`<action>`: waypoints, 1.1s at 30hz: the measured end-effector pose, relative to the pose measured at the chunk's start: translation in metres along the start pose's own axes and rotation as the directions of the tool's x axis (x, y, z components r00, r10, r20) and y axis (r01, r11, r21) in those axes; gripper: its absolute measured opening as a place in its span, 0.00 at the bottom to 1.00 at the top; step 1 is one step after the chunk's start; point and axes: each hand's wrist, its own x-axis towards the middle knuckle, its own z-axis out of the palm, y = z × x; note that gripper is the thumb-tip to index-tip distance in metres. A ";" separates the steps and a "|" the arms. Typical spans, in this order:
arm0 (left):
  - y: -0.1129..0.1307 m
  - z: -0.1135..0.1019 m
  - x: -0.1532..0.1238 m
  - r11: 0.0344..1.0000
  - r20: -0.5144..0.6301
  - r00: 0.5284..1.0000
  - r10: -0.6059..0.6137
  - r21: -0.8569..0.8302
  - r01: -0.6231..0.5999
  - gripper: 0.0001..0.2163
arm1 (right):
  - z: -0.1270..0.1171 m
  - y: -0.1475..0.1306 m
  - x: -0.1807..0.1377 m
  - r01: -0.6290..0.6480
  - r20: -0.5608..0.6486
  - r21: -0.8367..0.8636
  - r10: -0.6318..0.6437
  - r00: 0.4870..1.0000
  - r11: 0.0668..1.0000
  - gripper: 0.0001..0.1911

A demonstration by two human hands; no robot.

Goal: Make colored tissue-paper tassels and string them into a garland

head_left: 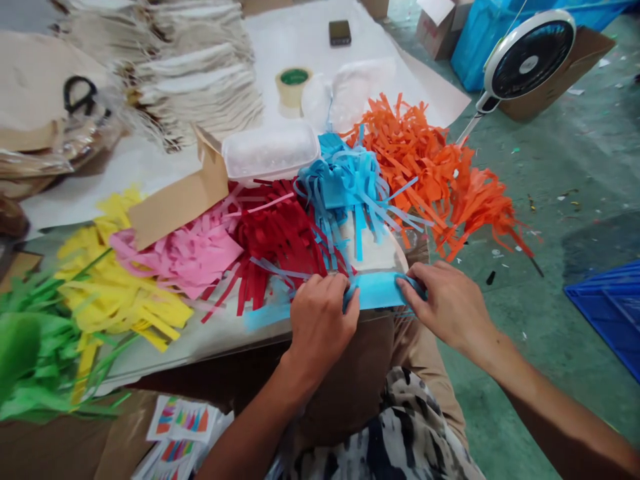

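Note:
A light blue tissue paper strip (379, 291) stretches between my two hands at the table's front edge. My left hand (324, 312) pinches it near its middle, with a paler length running out to the left. The right end is pinched by the thumb and fingers of my right hand (440, 297). Just behind lies a heap of light blue fringed tissue (345, 175). Dark red fringed tissue (280, 233) lies to its left, and orange fringed tissue (430, 173) spreads at the right corner.
Pink (190, 247), yellow (117, 280) and green fringed tissue (37, 353) lie leftward. Behind are a clear plastic box (270, 150), a tape roll (293, 87) and stacked cloth bags (200, 73). A fan (530, 63) stands right; a blue crate (607, 310) is on the floor.

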 end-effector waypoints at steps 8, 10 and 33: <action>0.001 0.004 -0.003 1.000 -0.088 0.996 0.012 -0.027 -0.015 0.08 | 0.001 0.002 0.003 -0.009 -0.012 0.003 0.009 1.000 1.000 0.19; 0.001 0.002 -0.004 0.996 -0.154 0.985 0.083 0.020 -0.081 0.19 | 0.000 0.001 0.004 -0.011 -0.009 -0.006 0.011 1.000 1.000 0.19; 0.003 0.003 -0.010 0.820 0.101 0.822 0.560 0.073 -0.568 0.20 | 0.022 0.009 -0.068 0.361 -0.228 -0.053 -0.363 0.904 0.931 0.29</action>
